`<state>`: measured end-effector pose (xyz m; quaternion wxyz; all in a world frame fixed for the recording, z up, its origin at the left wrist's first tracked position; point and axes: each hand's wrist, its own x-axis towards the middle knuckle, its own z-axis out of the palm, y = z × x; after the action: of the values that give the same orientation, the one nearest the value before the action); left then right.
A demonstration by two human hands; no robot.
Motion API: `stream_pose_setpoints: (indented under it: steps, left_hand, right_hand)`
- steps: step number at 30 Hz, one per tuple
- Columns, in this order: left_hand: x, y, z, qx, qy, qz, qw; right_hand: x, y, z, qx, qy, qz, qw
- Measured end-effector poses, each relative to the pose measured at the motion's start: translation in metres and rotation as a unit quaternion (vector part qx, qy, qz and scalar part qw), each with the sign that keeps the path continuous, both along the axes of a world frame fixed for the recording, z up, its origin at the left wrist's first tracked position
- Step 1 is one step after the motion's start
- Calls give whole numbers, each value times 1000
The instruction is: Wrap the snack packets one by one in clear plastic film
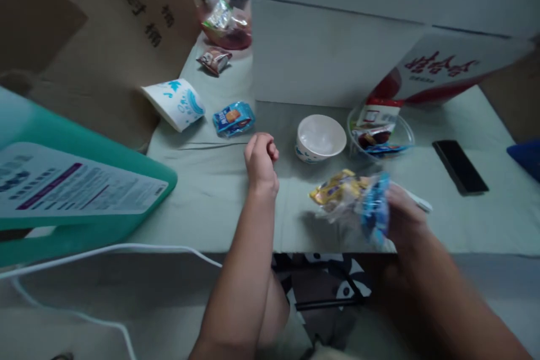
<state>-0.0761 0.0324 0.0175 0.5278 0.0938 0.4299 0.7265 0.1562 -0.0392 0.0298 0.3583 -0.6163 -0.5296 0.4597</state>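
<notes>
My left hand rests on the pale green table with its fingers curled into a loose fist, holding nothing I can see. A blue snack packet lies just beyond it. My right hand is blurred by motion and grips a bunch of snack packets, yellow and blue, low over the table near its front edge. A white bowl stands between the two hands, farther back.
A clear bowl holding wrapped snacks sits right of the white bowl. A black phone lies at the right. A white-and-blue paper cup lies on its side at the left. Cardboard boxes and a teal bin lid crowd the left.
</notes>
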Motion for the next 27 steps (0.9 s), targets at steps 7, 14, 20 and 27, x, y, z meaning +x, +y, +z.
stream_pose_setpoints:
  steps: [7, 14, 20, 27]
  left_hand:
    - [38, -24, -11, 65, 233, -45, 969]
    - [66, -56, -16, 137, 451, -200, 859]
    - [103, -67, -13, 120, 460, -189, 859]
    - [135, -79, -7, 23, 91, -354, 930]
  right_hand:
    - [42, 6, -40, 103, 4, -51, 993]
    - [75, 12, -69, 70, 114, -125, 983]
    - [75, 2, -58, 112, 91, -123, 982]
    - [65, -19, -37, 321, -169, -73, 929]
